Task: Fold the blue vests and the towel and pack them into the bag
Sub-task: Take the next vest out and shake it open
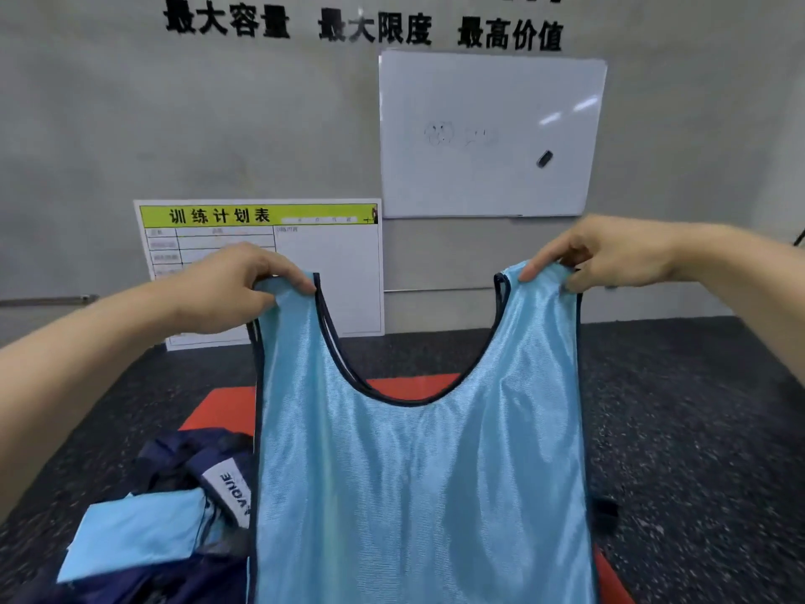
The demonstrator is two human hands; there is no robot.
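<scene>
A white label on the navy bag (pixel 174 468) at near left shows the letters "VOGUE" running along it. Leaning against the far wall, a board (pixel 331 272) carries a yellow-green header reading 训练计划表; large dark characters on the wall above read 最大容量, 最大限度, 最高价值. A whiteboard (pixel 488 132) hangs to the right with faint scribbles and one small dark eraser (pixel 544 159) stuck to it.

The bag lies open and crumpled on the dark speckled floor (pixel 697 407), and one folded light blue vest (pixel 135 534) rests in its mouth. A second blue vest (pixel 418 494) hangs upright in the middle, held up by its two shoulder straps above a red mat (pixel 218 407). The left hand (pixel 235 285) pinches the left strap between thumb and curled fingers; the right hand (pixel 605 250) pinches the right strap the same way. Two vests are visible in all, one bag.
</scene>
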